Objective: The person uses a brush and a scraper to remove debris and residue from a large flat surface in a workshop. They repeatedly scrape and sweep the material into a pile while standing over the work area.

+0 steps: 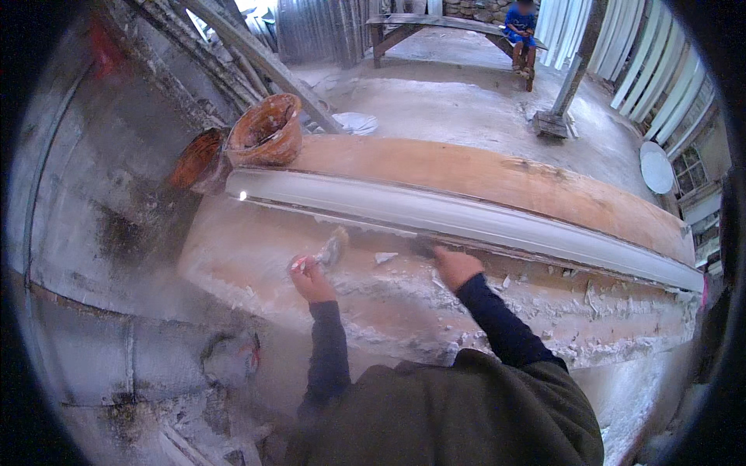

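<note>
Across the wooden worktable lies a long white plaster moulding with ridges along its length. My left hand is closed round the handle of a plaster-smeared brush, its pale bristles pointing away from me, just short of the moulding. My right hand grips a dark, flat scraper at the moulding's near edge; motion blurs its outline. Between the two hands sits a small white plaster flake. Broken plaster scraps cover the near part of the table, mostly to the right.
At the table's far left end stand an orange plaster-stained basin and a second orange container. Farther off, a person in blue sits on a wooden bench. A post rises at the right, near leaning white strips.
</note>
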Demonstrator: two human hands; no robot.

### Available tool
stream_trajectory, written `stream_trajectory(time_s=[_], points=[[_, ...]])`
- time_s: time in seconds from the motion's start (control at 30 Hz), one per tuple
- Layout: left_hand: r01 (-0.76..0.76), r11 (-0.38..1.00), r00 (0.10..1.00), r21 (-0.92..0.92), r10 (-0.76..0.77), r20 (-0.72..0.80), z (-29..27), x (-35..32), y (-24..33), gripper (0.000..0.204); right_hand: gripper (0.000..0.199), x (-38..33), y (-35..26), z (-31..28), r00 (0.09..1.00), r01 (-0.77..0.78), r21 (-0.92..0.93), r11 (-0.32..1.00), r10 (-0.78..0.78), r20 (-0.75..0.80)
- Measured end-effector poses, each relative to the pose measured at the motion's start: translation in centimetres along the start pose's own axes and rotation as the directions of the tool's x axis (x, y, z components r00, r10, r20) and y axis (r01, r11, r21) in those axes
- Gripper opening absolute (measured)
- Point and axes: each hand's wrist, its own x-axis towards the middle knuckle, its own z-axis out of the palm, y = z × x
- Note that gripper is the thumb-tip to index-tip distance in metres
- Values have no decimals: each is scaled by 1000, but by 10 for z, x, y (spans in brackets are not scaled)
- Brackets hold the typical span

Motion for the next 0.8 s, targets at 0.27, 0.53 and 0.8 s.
stream_trajectory(time_s=[0.27,0.53,0.8], points=[[-54,998,997,16,55,-63,-11,2,2,15,27,22,17,39,993,-108,-42,993,109,46],[8,920,999,393,12,-47,-28,76,-19,19,19,-4,36,6,990,-134,70,989,137,-39],[409,912,908,-18,-409,-93,-85,295,-151,47,27,16,-16,29,980,-191,136,972,196,-26]])
